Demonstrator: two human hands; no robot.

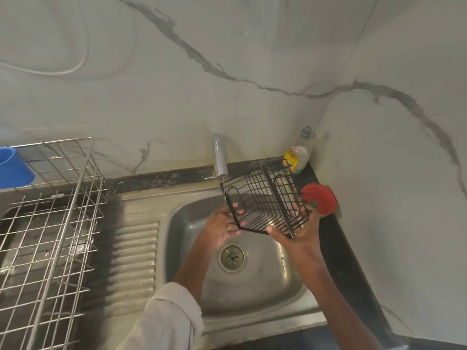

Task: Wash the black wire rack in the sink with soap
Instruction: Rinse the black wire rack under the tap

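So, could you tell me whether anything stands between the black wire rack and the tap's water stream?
Nothing visible does. Both the left hand and the right hand hold the black wire rack over the sink basin, and the stream from the tap falls at its left edge.

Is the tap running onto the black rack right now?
Yes. A thin stream falls from the tap spout onto the black wire rack, held tilted over the sink by both hands.
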